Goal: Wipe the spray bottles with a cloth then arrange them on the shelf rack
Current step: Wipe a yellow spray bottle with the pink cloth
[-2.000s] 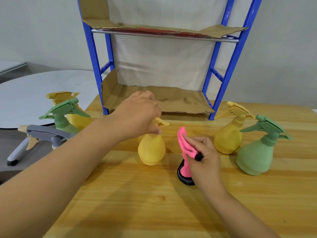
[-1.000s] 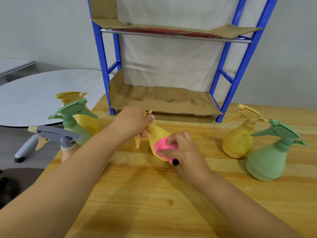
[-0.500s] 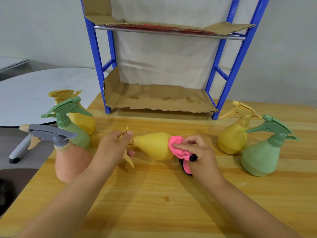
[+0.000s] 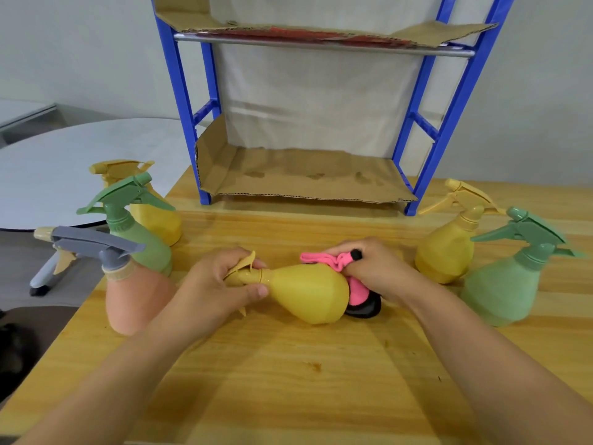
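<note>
A yellow spray bottle (image 4: 308,292) lies on its side above the wooden table, base pointing right. My left hand (image 4: 221,284) grips its neck and trigger head. My right hand (image 4: 375,269) holds a pink cloth (image 4: 333,261) pressed against the bottle's base. A blue shelf rack (image 4: 189,123) with cardboard-lined shelves stands at the back; both shelves hold no bottles. To the left stand a pink bottle with a grey head (image 4: 131,293), a green bottle (image 4: 141,239) and a yellow bottle (image 4: 160,220). To the right stand a yellow bottle (image 4: 446,252) and a green bottle (image 4: 503,290).
A small black object (image 4: 365,308) lies on the wooden table (image 4: 321,380) under the cloth. A round grey table (image 4: 64,162) sits beyond the left edge. A grey chair-like leg (image 4: 41,274) shows low at the left.
The yellow bottle went from upright to lying sideways in my left hand. My right hand moved the pink cloth from the bottle's side to its base.
</note>
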{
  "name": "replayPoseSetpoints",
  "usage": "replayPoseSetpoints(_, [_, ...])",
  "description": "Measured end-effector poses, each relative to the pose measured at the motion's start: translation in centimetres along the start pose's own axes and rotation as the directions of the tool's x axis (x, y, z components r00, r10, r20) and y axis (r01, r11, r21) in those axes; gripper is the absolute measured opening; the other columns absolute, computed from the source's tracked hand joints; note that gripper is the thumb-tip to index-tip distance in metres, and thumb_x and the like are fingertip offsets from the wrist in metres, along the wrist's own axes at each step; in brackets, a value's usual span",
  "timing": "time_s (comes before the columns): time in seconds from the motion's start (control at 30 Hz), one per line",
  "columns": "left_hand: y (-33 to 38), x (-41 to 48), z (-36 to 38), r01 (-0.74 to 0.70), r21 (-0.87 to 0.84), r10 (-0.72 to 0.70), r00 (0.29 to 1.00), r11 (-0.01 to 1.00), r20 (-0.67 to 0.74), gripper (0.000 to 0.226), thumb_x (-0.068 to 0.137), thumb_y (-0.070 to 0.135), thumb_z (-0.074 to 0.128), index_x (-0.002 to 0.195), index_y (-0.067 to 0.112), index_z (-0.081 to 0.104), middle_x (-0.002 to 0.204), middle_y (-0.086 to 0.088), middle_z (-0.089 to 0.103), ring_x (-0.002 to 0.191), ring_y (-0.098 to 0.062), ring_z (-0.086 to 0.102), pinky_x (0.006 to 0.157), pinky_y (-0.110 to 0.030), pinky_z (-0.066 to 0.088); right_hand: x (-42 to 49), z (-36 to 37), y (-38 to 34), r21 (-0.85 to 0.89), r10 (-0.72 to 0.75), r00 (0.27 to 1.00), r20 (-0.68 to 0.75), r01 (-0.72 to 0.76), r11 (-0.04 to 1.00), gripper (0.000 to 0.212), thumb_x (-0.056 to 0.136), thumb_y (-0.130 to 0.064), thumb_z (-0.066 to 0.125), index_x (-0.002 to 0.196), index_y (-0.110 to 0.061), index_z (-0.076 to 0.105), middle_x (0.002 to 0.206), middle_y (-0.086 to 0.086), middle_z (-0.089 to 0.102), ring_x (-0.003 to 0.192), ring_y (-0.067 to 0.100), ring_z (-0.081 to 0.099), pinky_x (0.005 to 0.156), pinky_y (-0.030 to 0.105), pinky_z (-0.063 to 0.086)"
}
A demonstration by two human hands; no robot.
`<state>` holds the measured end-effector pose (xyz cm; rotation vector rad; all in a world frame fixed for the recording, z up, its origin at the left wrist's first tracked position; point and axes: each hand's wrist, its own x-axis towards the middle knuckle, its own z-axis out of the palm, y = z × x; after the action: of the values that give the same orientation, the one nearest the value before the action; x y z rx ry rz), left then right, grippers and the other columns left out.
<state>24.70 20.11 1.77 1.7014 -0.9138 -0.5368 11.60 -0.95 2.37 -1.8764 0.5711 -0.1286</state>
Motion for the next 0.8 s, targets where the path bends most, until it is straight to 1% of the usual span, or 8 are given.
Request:
replayPoseSetpoints(0.07, [0.0,-0.3,-0.3,-0.064,0.013,0.063,0.997,0.998,0.055,0.025,0.064,0.017,0.083,0.083,0.024,0.070,0.081,-0.007,0.067,0.064,-0.014,0.064,0.058,-0.029,0.053,0.0,-0.1,0.1,0.013,0.081,0.991,0.109,-0.083,0.996,0.052,0.078,0.019,0.048,0.097,-0.021,0.075,0.096,-0.001,0.073,0.091,0.012,0.068,0.080,0.026,0.056])
replayPoseSetpoints(0.2, [-0.3,-0.6,-0.7,-0.166,0.109,0.154,0.982,0.980,0.110,0.033,0.061,0.029,0.080,0.092,0.030,0.068,0.093,0.010,0.072,0.084,-0.007,0.067,0.073,-0.020,0.053,-0.2,-0.5,0.1,0.064,0.159,0.962,0.223,-0.177,0.982,0.048,0.077,0.021,0.049,0.100,-0.013,0.073,0.098,0.007,0.073,0.091,0.017,0.069,0.077,0.026,0.056])
replayPoseSetpoints(0.27, [-0.4,-0.6,-0.7,-0.192,0.131,0.177,0.978,0.973,0.114,0.034,0.061,0.038,0.077,0.093,0.032,0.067,0.094,0.014,0.072,0.087,-0.005,0.066,0.075,-0.018,0.052,-0.6,-0.6,0.0,0.056,0.142,0.964,0.227,-0.159,0.986,0.048,0.077,0.021,0.049,0.099,-0.014,0.073,0.097,0.005,0.073,0.091,0.016,0.069,0.076,0.025,0.056])
replayPoseSetpoints(0.33, [-0.4,-0.7,-0.5,-0.174,0.134,0.166,0.984,0.976,0.067,0.030,0.064,0.033,0.083,0.090,0.033,0.068,0.089,0.011,0.071,0.080,-0.004,0.066,0.070,-0.019,0.052,-1.0,-0.4,-0.3,0.000,0.069,0.977,0.202,-0.071,0.997,0.048,0.080,0.018,0.050,0.102,-0.018,0.073,0.099,-0.001,0.073,0.094,0.010,0.067,0.080,0.022,0.055])
replayPoseSetpoints(0.5, [0.0,-0.7,0.4,-0.009,-0.090,-0.003,0.992,0.996,-0.129,0.024,0.064,0.021,0.074,0.087,0.016,0.067,0.069,-0.003,0.064,0.059,-0.007,0.059,0.049,-0.018,0.050,-2.1,-0.3,-0.8,0.024,-0.113,0.994,0.007,0.113,0.993,0.059,0.084,0.016,0.044,0.102,-0.033,0.072,0.106,-0.012,0.069,0.103,0.003,0.061,0.094,0.029,0.050])
replayPoseSetpoints(0.6, [0.2,-0.4,1.2,0.031,-0.182,-0.062,0.984,0.983,-0.165,0.018,0.073,0.021,0.072,0.089,0.016,0.066,0.058,-0.002,0.060,0.054,-0.008,0.057,0.051,-0.018,0.048,-2.3,-0.3,-0.5,0.026,-0.216,0.963,-0.164,0.223,0.975,0.054,0.084,0.014,0.050,0.104,-0.031,0.072,0.107,-0.006,0.066,0.104,0.007,0.060,0.097,0.038,0.048])
replayPoseSetpoints(0.67, [0.3,0.0,1.8,0.079,-0.281,-0.137,0.972,0.956,-0.194,0.013,0.078,0.017,0.070,0.091,0.016,0.066,0.055,-0.001,0.056,0.054,-0.012,0.054,0.058,-0.026,0.047,-2.6,-0.2,-0.4,0.053,-0.251,0.932,-0.260,0.273,0.960,0.056,0.081,0.018,0.050,0.108,-0.028,0.070,0.112,-0.005,0.065,0.108,0.006,0.058,0.099,0.039,0.046])
replayPoseSetpoints(0.8, [0.2,0.6,2.6,0.153,-0.455,-0.278,0.935,0.877,-0.222,0.006,0.080,0.019,0.068,0.086,0.018,0.067,0.052,-0.002,0.052,0.053,-0.017,0.049,0.056,-0.031,0.042,-3.1,0.2,-0.3,0.098,-0.289,0.868,-0.403,0.355,0.930,0.057,0.082,0.016,0.053,0.113,-0.029,0.067,0.108,-0.007,0.065,0.108,0.006,0.057,0.101,0.038,0.045])
